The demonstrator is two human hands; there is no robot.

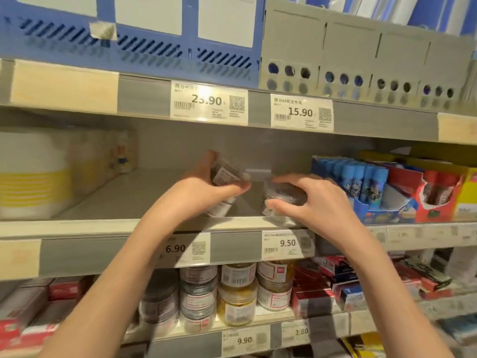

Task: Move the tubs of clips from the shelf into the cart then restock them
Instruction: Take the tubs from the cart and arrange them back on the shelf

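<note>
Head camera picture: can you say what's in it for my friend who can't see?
Two hands each hold a clear tub of clips at a grey shop shelf: the left hand grips a tilted tub, the right hand another tub.

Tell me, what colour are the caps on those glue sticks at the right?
Light blue caps, seen in the head view.

Warm dim light; motion blur throughout; glare on price tag (208,100); edges bowed.

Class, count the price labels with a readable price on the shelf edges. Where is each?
6: 23.90 and 15.90 on the top rail; 6.90 and 9.50 on the middle rail; 9.90 and 1.80 on the bottom. Blurred ones sit further right.
</note>
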